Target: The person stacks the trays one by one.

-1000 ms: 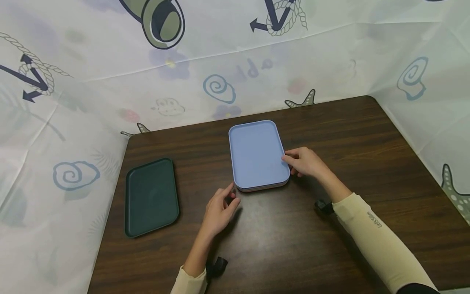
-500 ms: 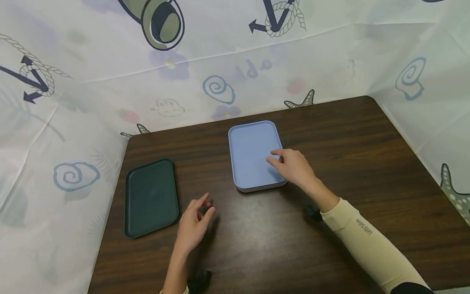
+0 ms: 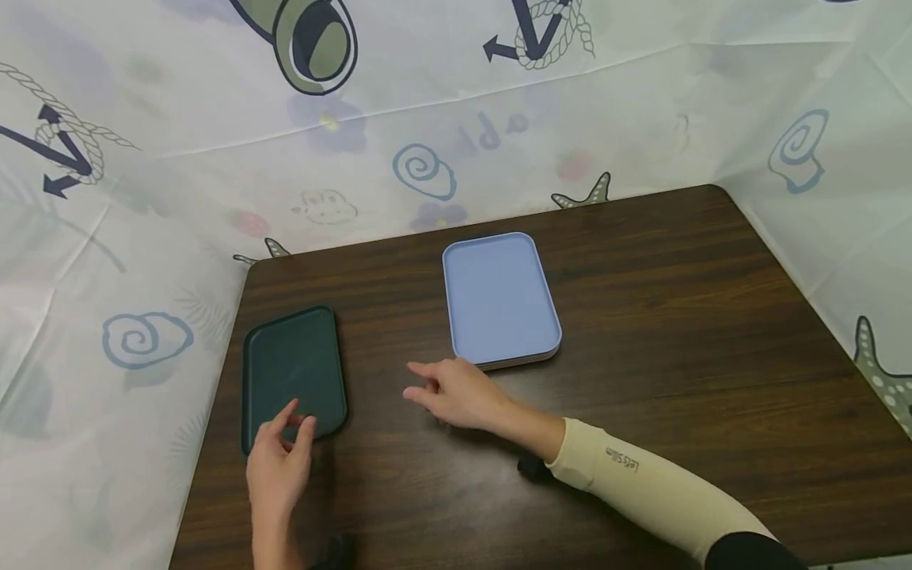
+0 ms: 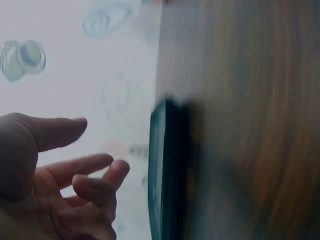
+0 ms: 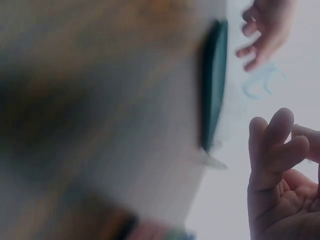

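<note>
A dark green tray (image 3: 295, 364) lies on the left part of the brown table. My left hand (image 3: 278, 463) overlaps its near edge in the head view, thumb and fingers apart with nothing between them. In the left wrist view that hand (image 4: 65, 180) is loosely bent beside the green tray (image 4: 159, 175). A light blue tray (image 3: 502, 301) tops a low stack at the table's middle. Just in front of the stack's near left corner is my right hand (image 3: 459, 393), holding nothing, its fingers pointing left. The right wrist view shows its loosely bent fingers (image 5: 275, 145).
The dark wood-grain table (image 3: 677, 332) ends at a pale cloth (image 3: 399, 103) printed with sea motifs, which hangs behind it and along both sides. A strip of bare table lies between the green tray and the blue stack.
My right hand has left the blue stack's right edge and swept left across its front. My left hand has moved left from the stack's near corner to the green tray. Both trays stayed put.
</note>
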